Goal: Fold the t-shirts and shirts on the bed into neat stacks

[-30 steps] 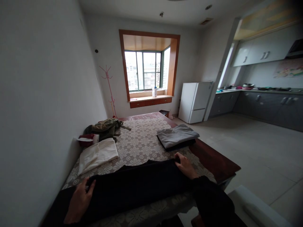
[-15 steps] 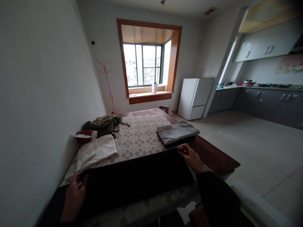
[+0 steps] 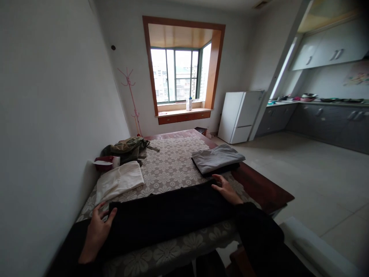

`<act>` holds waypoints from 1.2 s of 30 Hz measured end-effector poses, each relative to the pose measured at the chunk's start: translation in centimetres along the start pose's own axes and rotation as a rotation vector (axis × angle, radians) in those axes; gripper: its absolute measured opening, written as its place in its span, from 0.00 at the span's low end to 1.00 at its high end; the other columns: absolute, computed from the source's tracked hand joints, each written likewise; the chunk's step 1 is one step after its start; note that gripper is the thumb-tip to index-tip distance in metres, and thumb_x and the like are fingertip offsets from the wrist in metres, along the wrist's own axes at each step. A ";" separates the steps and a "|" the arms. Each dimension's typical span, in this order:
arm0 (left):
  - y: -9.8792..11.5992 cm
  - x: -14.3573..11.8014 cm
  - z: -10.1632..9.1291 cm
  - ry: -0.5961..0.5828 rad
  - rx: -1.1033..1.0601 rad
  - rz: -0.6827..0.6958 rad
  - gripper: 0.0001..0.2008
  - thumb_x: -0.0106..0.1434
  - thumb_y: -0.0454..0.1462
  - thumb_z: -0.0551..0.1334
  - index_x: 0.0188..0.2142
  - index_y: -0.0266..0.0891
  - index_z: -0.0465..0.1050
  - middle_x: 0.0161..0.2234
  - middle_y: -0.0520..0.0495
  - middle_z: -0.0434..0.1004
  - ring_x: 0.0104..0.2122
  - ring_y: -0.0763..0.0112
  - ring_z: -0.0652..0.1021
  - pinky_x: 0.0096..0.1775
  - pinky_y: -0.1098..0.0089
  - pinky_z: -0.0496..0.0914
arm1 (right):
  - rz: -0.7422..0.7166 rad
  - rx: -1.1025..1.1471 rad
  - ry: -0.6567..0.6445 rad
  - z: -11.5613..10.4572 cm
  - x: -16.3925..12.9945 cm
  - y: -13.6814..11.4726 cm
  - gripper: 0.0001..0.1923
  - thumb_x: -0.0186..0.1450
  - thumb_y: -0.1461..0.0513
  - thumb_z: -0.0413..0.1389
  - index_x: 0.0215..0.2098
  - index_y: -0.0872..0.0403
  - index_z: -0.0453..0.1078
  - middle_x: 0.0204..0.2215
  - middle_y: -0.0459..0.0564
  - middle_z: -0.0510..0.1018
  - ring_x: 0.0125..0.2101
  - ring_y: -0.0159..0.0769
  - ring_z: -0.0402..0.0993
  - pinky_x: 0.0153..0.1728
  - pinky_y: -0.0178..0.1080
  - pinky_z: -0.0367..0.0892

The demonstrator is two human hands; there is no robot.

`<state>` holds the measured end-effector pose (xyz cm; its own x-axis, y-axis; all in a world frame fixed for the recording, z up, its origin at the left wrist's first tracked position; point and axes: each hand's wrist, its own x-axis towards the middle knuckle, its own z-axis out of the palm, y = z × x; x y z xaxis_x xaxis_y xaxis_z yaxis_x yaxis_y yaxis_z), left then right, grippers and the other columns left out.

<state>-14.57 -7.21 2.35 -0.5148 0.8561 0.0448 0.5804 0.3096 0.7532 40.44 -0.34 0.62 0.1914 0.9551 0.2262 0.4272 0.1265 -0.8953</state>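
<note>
A long black garment (image 3: 170, 213) lies folded across the near end of the table, over a lace tablecloth (image 3: 170, 169). My left hand (image 3: 98, 231) rests at its left end with fingers spread over the cloth's edge. My right hand (image 3: 226, 188) lies flat on its right far corner, fingers apart. Neither hand pinches the cloth now. Both my sleeves are dark.
A folded grey garment on a dark one (image 3: 217, 159) sits just beyond my right hand. A folded white cloth (image 3: 118, 182), a red tissue box (image 3: 103, 163) and an olive bag (image 3: 127, 148) lie at left by the wall. A white fridge (image 3: 240, 115) and kitchen counter (image 3: 323, 117) stand at right.
The black garment's far edge was lifted and carried away from me half a second ago; it now lies flat, and both hands have let go and rest open on it.
</note>
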 end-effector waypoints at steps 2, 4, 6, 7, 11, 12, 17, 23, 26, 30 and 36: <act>-0.3 -0.4 -0.2 -0.041 -0.013 0.019 0.47 0.54 0.60 0.62 0.66 0.37 0.58 0.51 0.29 0.81 0.49 0.43 0.83 0.55 0.46 0.73 | -0.027 -0.034 -0.086 -0.2 -0.3 0.1 0.25 0.57 0.57 0.61 0.54 0.46 0.73 0.50 0.50 0.82 0.47 0.44 0.80 0.49 0.45 0.75; -0.7 -1.2 -0.5 -0.075 -0.029 0.078 0.49 0.53 0.60 0.62 0.68 0.38 0.55 0.55 0.29 0.78 0.55 0.42 0.79 0.58 0.45 0.71 | -0.080 -0.067 -0.159 -0.5 -0.6 0.1 0.24 0.60 0.58 0.59 0.55 0.43 0.74 0.54 0.46 0.80 0.50 0.42 0.79 0.53 0.44 0.74; -1.2 -2.3 -0.8 -0.105 -0.036 0.132 0.50 0.53 0.60 0.62 0.68 0.38 0.55 0.59 0.28 0.74 0.60 0.42 0.75 0.58 0.46 0.71 | -0.123 -0.125 -0.173 -0.6 -0.9 0.1 0.19 0.62 0.59 0.58 0.50 0.42 0.78 0.56 0.44 0.79 0.55 0.42 0.76 0.58 0.45 0.70; -1.4 -2.9 -0.9 -0.118 -0.023 0.146 0.49 0.53 0.60 0.62 0.68 0.38 0.55 0.61 0.29 0.73 0.62 0.42 0.74 0.58 0.46 0.71 | -0.136 -0.154 -0.166 -0.5 -1.0 0.0 0.16 0.62 0.60 0.57 0.47 0.42 0.79 0.57 0.43 0.78 0.57 0.42 0.74 0.61 0.45 0.68; -2.0 -4.5 -0.9 -0.090 0.096 0.140 0.45 0.57 0.59 0.58 0.68 0.40 0.56 0.60 0.31 0.74 0.57 0.41 0.77 0.53 0.45 0.75 | -0.141 -0.223 -0.163 -0.1 -1.1 0.0 0.15 0.65 0.63 0.53 0.39 0.44 0.82 0.58 0.43 0.77 0.59 0.41 0.72 0.64 0.48 0.63; -2.0 -4.7 -0.9 -0.073 0.110 0.154 0.43 0.58 0.58 0.57 0.68 0.41 0.57 0.60 0.33 0.74 0.56 0.42 0.78 0.52 0.46 0.75 | -0.130 -0.235 -0.170 0.0 -1.1 0.0 0.15 0.66 0.63 0.53 0.39 0.44 0.82 0.58 0.43 0.77 0.59 0.41 0.72 0.64 0.49 0.64; -0.7 -5.7 -1.7 -0.027 0.229 0.254 0.34 0.64 0.54 0.51 0.64 0.43 0.62 0.63 0.37 0.71 0.57 0.45 0.77 0.53 0.48 0.75 | -0.125 -0.411 -0.166 0.0 -1.4 0.2 0.17 0.67 0.65 0.51 0.43 0.48 0.82 0.57 0.51 0.78 0.57 0.44 0.73 0.63 0.49 0.65; 4.0 -8.0 0.0 0.003 0.360 0.499 0.26 0.69 0.47 0.48 0.56 0.39 0.73 0.66 0.36 0.68 0.64 0.51 0.70 0.64 0.50 0.65 | -0.340 -0.698 -0.044 3.5 -4.4 -5.4 0.20 0.69 0.63 0.53 0.57 0.49 0.76 0.67 0.53 0.67 0.65 0.51 0.63 0.65 0.55 0.60; 7.2 -9.4 4.7 -0.201 0.303 0.646 0.24 0.72 0.44 0.49 0.60 0.41 0.71 0.66 0.42 0.69 0.67 0.59 0.67 0.67 0.53 0.61 | -0.516 -0.658 -0.202 8.8 -6.9 -9.1 0.24 0.72 0.62 0.50 0.65 0.49 0.69 0.68 0.52 0.66 0.67 0.45 0.61 0.66 0.50 0.59; 9.3 -10.9 11.6 -0.256 0.458 0.790 0.26 0.71 0.38 0.49 0.67 0.40 0.64 0.70 0.44 0.65 0.70 0.56 0.61 0.68 0.45 0.56 | -0.467 -0.734 -0.331 14.9 -9.5 -10.3 0.27 0.75 0.58 0.45 0.71 0.51 0.60 0.71 0.52 0.62 0.70 0.46 0.54 0.70 0.53 0.50; 7.9 -11.6 14.7 -0.135 0.647 0.872 0.30 0.70 0.36 0.48 0.71 0.39 0.57 0.72 0.45 0.58 0.72 0.54 0.57 0.69 0.45 0.54 | -0.372 -0.759 -0.405 16.4 -10.0 -8.6 0.30 0.77 0.54 0.39 0.74 0.53 0.52 0.73 0.50 0.54 0.73 0.46 0.46 0.72 0.54 0.40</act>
<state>5.28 -8.60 -1.88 0.2849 0.9125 0.2935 0.9537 -0.3005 0.0085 20.35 -6.60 -0.28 -0.3349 0.9269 0.1694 0.8890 0.3704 -0.2694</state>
